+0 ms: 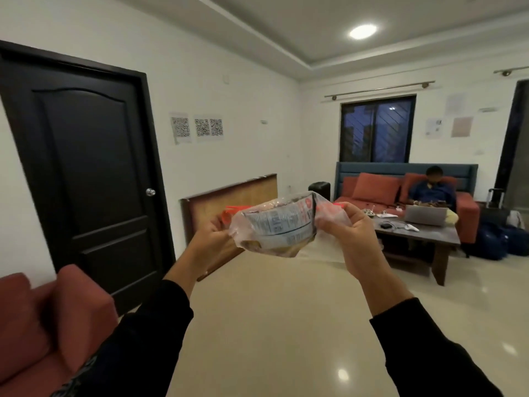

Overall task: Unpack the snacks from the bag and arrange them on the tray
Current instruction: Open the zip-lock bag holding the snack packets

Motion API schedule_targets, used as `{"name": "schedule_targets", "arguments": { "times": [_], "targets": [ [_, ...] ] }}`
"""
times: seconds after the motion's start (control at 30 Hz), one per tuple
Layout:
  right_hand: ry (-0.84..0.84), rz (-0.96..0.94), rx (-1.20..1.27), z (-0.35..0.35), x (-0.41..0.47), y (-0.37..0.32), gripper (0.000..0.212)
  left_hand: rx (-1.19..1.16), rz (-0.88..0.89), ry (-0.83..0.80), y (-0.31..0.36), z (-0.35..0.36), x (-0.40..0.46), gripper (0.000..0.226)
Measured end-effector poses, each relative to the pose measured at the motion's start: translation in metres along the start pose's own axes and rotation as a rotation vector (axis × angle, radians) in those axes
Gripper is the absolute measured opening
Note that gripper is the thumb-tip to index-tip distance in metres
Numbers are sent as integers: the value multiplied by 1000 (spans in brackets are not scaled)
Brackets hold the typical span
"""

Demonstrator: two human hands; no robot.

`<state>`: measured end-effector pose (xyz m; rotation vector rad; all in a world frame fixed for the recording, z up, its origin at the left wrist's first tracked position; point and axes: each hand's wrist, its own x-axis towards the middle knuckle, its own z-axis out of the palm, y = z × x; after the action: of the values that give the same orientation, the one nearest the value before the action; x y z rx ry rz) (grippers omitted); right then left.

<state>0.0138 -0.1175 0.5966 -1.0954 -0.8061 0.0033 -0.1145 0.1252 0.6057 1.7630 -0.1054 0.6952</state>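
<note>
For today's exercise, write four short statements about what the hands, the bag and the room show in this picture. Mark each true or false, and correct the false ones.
1. Both hands grip the clear plastic bag, left hand and right hand at opposite ends. True.
2. The bag is empty. False: printed snack packets show through it.
3. The dark door stands open. False: it is shut.
4. A laptop sits on the low table. True.

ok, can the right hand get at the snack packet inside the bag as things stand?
Probably not yet: both hands, left hand and right hand, grip the clear bag by its ends, and the snack packet sits inside the plastic. One hand would have to let go first.
</note>
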Motion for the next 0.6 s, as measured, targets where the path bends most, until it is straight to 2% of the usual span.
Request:
{"name": "schedule_targets", "arguments": {
  "times": [0.1,0.17,0.2,0.3,0.4,0.47,0.6],
  "targets": [
    [-26,-20,3,40,-6,-7,12,94,28,-74,22,-36,-24,27],
    [-40,-26,40,65,-12,-11,7,235,30,-105,31,-60,-39,20],
    [-56,-36,49,77,-15,-12,11,337,31,-108,35,-74,-46,14],
    [-166,-30,77,114,-27,-16,5,603,35,-30,44,-115,-68,5],
    [-308,-6,54,141,-45,-16,12,690,97,70,63,-150,-92,15],
    [-394,26,7,155,-59,-15,15,728,118,94,73,-172,-109,12],
    [-567,166,-200,180,-80,-16,35,774,202,151,86,-200,-141,8]
  ]
}}
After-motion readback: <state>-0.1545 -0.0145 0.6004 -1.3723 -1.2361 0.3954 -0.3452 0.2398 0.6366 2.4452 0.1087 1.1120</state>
